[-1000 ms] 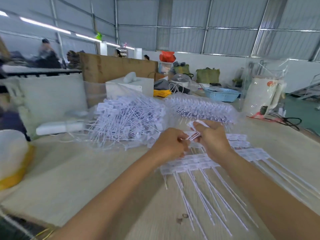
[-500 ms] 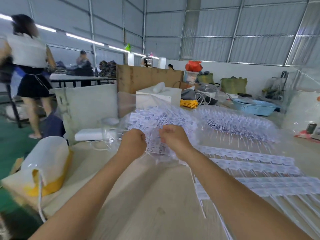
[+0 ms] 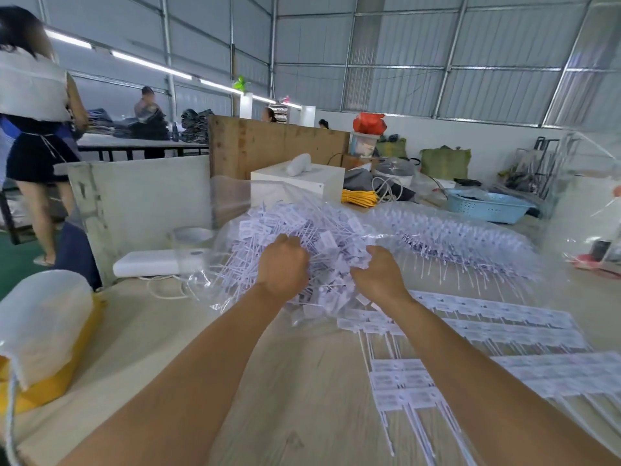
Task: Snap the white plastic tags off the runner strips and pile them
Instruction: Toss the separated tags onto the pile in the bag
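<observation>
White plastic tags (image 3: 322, 237): loose heap on clear film, far side of tabletop (image 3: 285, 398). Left hand (image 3: 284, 264) and right hand (image 3: 378, 274) over heap, fingers curled; grip contents not discernible. Runner strips (image 3: 497, 317): right, unsnapped. Advice: release low onto heap, avoid scatter.

The white tags (image 3: 396, 396) carry dark print, but it is too blurred to read.

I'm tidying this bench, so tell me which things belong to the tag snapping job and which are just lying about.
Job:
pile of loose tags on clear plastic
runner strips
left hand and right hand, both at the pile

Lying about:
yellow cord
blue basket
white box
</observation>
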